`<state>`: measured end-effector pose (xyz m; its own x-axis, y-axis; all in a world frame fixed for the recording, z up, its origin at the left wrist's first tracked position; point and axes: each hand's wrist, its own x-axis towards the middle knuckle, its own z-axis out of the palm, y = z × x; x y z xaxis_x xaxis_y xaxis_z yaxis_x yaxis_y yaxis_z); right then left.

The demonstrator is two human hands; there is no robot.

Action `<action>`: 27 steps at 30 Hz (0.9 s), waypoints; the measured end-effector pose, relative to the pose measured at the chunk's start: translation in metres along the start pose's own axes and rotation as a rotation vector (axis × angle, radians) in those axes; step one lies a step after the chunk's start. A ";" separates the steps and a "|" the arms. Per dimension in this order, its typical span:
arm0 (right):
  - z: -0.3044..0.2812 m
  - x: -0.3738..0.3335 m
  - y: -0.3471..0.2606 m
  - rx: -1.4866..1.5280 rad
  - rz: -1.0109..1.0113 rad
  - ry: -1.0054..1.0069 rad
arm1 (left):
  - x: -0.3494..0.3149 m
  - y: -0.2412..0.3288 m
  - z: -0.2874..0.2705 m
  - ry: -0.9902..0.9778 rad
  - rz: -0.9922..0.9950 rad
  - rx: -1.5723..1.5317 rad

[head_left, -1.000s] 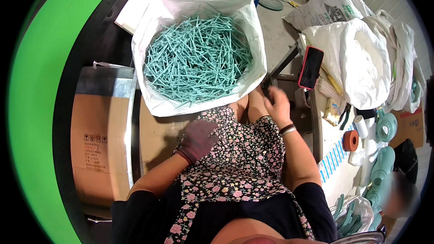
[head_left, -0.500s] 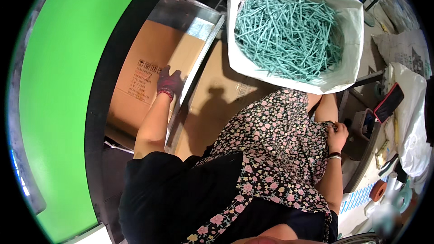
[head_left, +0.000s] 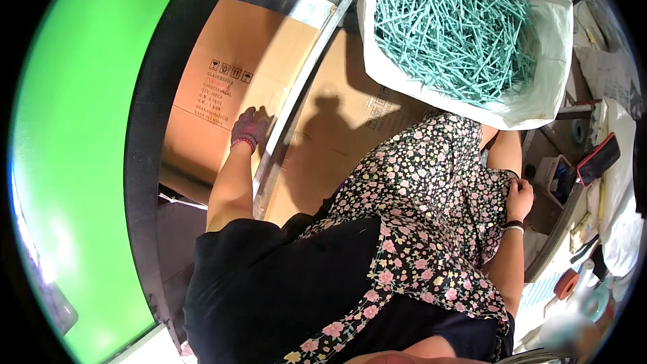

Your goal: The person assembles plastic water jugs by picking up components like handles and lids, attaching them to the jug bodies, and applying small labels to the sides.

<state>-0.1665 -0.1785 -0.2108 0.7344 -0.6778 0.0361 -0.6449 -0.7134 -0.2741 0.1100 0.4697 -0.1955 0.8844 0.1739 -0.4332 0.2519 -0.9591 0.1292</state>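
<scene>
My left hand, in a dark purple glove, rests flat on a brown cardboard sheet inside a metal-edged tray. Its fingers are a little apart and nothing shows in them. My right hand, ungloved, lies at my thigh with fingers curled on the edge of my flowered apron. What lies under those fingers is partly hidden. Ahead of my lap, a white woven sack stands wide at the top, filled with thin teal sticks.
A glossy green surface with a black border curves along the left. More cardboard lies between the tray and my lap. To the right are a red-edged phone, a small bin, tape rolls and plastic bags.
My left hand has slid a little toward me along the cardboard, below the printed icons. The view has shifted, so the sack appears higher and farther right. My right hand stays at the apron.
</scene>
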 end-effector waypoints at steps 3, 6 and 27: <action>0.003 0.000 0.004 -0.039 -0.016 0.026 | 0.006 0.001 0.013 0.035 -0.034 -0.024; 0.005 0.000 0.010 -0.072 -0.022 0.033 | -0.003 0.026 -0.001 -0.032 0.000 0.042; 0.011 0.011 0.022 0.025 0.137 -0.153 | 0.042 -0.071 0.091 -0.058 0.129 -0.313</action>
<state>-0.1701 -0.1997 -0.2271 0.6650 -0.7318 -0.1490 -0.7370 -0.6106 -0.2898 0.0937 0.5252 -0.3042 0.8953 0.0338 -0.4442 0.2556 -0.8556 0.4501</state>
